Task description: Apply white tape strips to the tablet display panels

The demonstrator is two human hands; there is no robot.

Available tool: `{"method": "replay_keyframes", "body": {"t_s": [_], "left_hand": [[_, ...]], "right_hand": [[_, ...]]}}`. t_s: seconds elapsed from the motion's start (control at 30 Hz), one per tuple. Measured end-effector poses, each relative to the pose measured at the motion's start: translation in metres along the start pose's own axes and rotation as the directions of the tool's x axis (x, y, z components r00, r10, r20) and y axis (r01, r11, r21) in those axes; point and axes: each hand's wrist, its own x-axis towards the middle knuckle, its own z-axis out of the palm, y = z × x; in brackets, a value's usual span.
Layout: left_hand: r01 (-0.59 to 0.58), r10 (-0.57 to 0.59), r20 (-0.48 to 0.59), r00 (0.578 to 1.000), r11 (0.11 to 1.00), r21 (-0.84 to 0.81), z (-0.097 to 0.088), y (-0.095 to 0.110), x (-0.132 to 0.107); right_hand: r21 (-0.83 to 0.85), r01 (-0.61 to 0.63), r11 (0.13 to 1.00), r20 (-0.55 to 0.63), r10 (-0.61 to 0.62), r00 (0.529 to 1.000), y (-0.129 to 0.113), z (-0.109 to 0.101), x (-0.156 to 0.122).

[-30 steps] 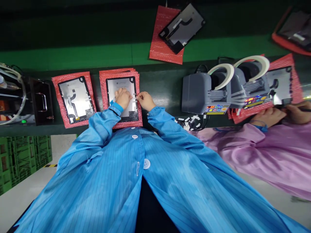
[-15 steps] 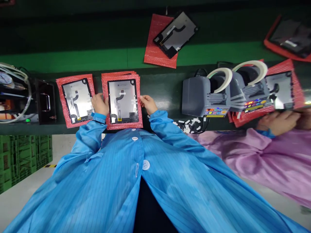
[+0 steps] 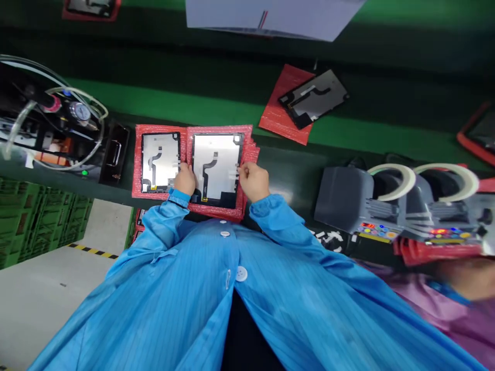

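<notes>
Curled and back upward, the left hand (image 3: 184, 179) sits between a left panel (image 3: 164, 165) and a right panel (image 3: 219, 175); the right hand (image 3: 254, 181), fingers bunched, is at the latter's outer edge. Whether either grips, I cannot tell. Two tape dispensers (image 3: 342, 201) stand farther right.

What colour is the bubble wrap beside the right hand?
The bubble wrap is red; see head view.

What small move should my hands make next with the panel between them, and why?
Perhaps shift the panel and its red wrap left together: your left hand and right hand flank it, while more wrap layers jut out on its right.
</notes>
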Motion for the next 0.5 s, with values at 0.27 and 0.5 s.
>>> {"method": "replay_keyframes", "body": {"t_s": [0.27,0.5], "left_hand": [[0.23,-0.188,-0.16,0.969,0.921,0.316,-0.092,-0.071,0.059],[0.201,-0.165,-0.12,0.979,0.882,0.426,-0.093,-0.081,0.073]], "right_hand": [[0.236,0.017,0.972,0.345,-0.1,0.933,-0.128,0.09,0.057],[0.107,-0.29,0.951,-0.179,0.305,0.935,-0.036,-0.02,0.155]]}}
